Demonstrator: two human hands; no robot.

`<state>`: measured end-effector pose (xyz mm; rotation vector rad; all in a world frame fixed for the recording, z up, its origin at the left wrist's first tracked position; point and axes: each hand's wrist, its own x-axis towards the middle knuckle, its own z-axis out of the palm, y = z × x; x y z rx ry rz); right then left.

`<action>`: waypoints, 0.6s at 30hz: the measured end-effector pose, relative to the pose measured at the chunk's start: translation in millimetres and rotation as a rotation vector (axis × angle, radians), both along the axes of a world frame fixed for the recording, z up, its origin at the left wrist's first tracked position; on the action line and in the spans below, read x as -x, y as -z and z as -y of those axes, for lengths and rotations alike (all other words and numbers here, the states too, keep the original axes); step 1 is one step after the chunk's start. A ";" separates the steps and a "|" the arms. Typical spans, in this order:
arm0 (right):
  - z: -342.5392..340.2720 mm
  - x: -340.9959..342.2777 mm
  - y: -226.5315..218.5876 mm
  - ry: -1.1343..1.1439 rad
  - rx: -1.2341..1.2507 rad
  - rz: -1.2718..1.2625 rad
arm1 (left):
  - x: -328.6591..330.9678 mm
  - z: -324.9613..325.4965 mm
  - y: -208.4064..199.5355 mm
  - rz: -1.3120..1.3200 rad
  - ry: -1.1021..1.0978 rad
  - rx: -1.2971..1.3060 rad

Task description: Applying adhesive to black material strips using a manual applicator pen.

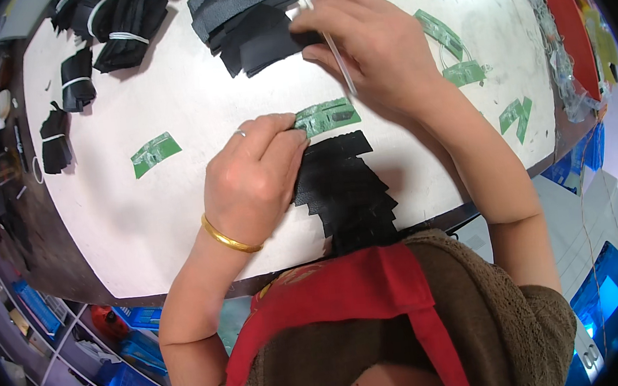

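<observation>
Near the middle of the white tabletop, my left hand (253, 179) has its fingertips closed on the left end of a green template strip (326, 118) with slots in it. A dark patch shows through the strip. Just below it, overlapping black leather-like pieces (342, 190) form a staggered row toward my body. My right hand (377, 47) holds a thin white stick (340, 64), like a pen refill, slanting between its fingers. Its thumb and index finger are at the right edge of a black piece (266, 39) on the far stack; whether they grip that piece, I cannot tell.
Banded black bundles (122, 36) lie at the far left. Another green strip (156, 155) is on the left, and more green templates (464, 73) lie on the right. A red panel (571, 38) and tangled clear strands (567, 71) border the right edge. Shelves (64, 339) stand below left.
</observation>
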<state>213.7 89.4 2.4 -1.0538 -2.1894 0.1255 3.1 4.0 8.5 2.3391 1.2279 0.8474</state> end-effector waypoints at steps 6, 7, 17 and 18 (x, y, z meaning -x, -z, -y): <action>4.3 -4.5 -6.0 -0.078 -0.131 0.070 | 0.0 6.4 -1.6 -0.008 -0.013 0.009; 7.4 -5.8 -6.6 -0.078 -0.129 0.069 | 1.0 6.3 0.8 -0.012 -0.001 -0.022; 28.0 -13.9 -0.1 -0.149 -0.216 0.105 | 1.0 10.4 -3.9 -0.051 0.004 -0.001; 26.4 -15.3 1.8 -0.135 -0.178 0.093 | 0.9 10.5 -4.5 -0.050 0.007 -0.003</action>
